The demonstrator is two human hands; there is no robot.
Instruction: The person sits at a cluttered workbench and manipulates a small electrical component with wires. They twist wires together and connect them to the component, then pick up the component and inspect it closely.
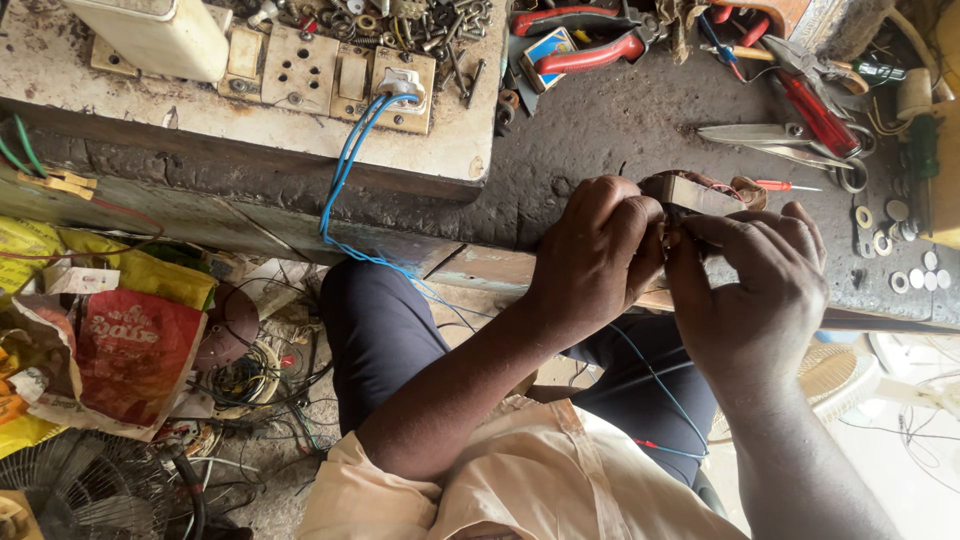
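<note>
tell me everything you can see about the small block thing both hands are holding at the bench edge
The small block looks like a flat, tan, rectangular piece with reddish-brown windings or wire showing behind its top edge. It sits at the front edge of the dark workbench, tilted slightly. The left hand and right hand both pinch it from below, covering its lower half, so its full shape cannot be told.

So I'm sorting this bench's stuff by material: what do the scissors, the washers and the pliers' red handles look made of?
The scissors look like bare steel: pale grey blades with a dull shine. The washers seem metal too, silvery rings, some duller. The pliers have glossy red grips, probably plastic or rubber sleeves over dark metal jaws.
</note>
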